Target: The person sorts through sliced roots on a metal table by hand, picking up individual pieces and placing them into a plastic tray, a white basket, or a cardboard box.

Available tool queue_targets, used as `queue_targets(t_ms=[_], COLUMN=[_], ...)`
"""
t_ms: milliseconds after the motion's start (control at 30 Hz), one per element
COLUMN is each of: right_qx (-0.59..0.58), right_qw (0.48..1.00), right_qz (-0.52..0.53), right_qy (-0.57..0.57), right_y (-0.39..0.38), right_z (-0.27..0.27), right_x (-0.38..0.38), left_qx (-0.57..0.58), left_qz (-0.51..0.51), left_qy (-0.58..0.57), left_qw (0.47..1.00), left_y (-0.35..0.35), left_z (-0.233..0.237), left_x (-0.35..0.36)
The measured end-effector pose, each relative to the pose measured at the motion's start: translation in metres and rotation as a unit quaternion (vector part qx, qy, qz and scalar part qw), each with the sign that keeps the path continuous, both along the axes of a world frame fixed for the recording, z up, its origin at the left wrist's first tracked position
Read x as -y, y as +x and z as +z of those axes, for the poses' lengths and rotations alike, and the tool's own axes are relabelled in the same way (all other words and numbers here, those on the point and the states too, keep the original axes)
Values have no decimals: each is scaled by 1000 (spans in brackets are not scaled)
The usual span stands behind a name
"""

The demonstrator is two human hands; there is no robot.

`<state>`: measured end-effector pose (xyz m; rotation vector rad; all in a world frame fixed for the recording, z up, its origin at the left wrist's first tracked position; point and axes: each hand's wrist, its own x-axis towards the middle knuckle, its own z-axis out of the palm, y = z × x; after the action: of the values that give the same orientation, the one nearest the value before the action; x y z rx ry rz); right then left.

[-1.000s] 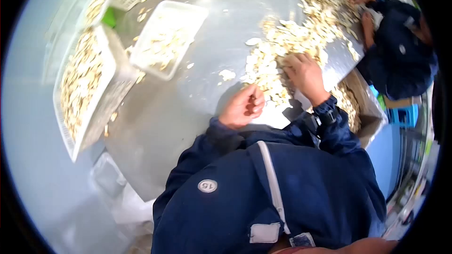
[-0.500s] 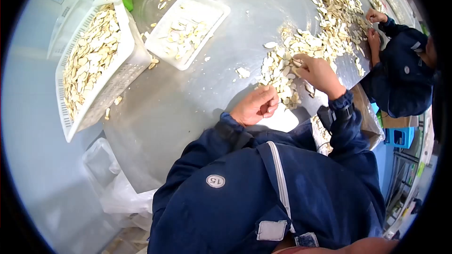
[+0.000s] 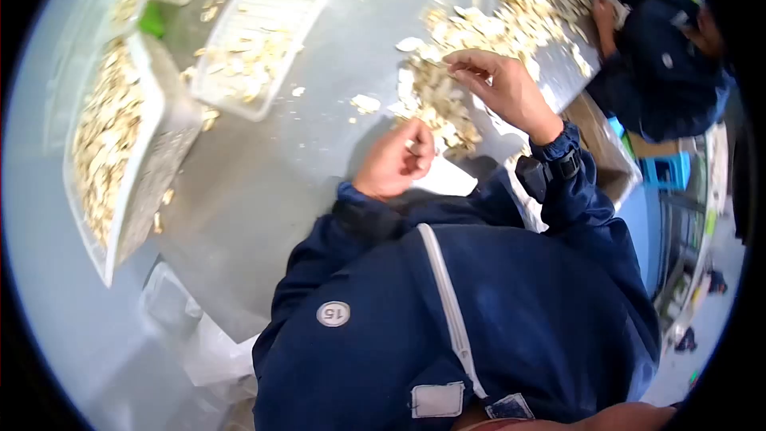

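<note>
Pale, flat dried slices (image 3: pixel 435 100) lie heaped on the metal table in front of me. My left hand (image 3: pixel 396 161) is curled at the near edge of the heap, with what looks like a pale slice between thumb and fingers. Over the heap, my right hand (image 3: pixel 508 94) has its fingers stretched to the left and the thumb apart below them. I see nothing held in it, though motion blurs the fingertips. A white sheet or tray edge (image 3: pixel 447 178) shows under the heap near my body.
A shallow white tray (image 3: pixel 209 84) with some slices lies on the metal table (image 3: pixel 247 215). At left stands a white perforated basket (image 3: pixel 163 140) full of slices. Another person (image 3: pixel 666 64) handles slices at the right. A cardboard box (image 3: pixel 606 144) and a blue stool (image 3: pixel 666 169) are below.
The view has shifted, so the tray and basket appear further left. My right hand has lifted slightly, and its fingers have straightened. My left hand stays curled.
</note>
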<state>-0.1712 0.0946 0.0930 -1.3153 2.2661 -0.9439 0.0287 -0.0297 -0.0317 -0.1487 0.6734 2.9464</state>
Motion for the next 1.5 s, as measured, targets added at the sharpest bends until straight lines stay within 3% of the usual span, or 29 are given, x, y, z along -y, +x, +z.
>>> queue_targets(t_ms=[100,200,267,300,467,600,933,1033,1133,1267,1500], right_qx=[-41,0,-14,-102,-48,12,-20,49,245,378,410], right_qw=[995,997,998,995,998,999,996,993,960,914,904], right_qz=[-53,-34,-16,2,-7,-15,-80,-100,-123,-98,-58], right_qy=[75,75,59,8,31,26,17,33,-63,-111,-105], right_y=[-6,20,44,46,27,7,8,11,13,32,51], right_z=[-15,-26,-26,-39,-58,-39,-50,-46,-56,-55,-52], right_x=[-59,-83,-75,-71,-53,-44,-45,-43,-41,-30,-15], left_qx=[35,15,12,11,18,18,35,29,18,41,50], left_qz=[46,34,30,30,53,52,47,44,46,60,43], left_qy=[51,105,108,105,85,77,52,46,17,-37,-41], left_qw=[997,994,994,994,995,995,997,998,999,997,997], left_y=[-3,-5,-7,-7,-4,-5,-4,-5,-4,-4,-3], left_z=[8,0,0,0,8,6,8,8,7,15,12], left_x=[-2,1,1,0,-1,0,-1,-2,0,-7,-6])
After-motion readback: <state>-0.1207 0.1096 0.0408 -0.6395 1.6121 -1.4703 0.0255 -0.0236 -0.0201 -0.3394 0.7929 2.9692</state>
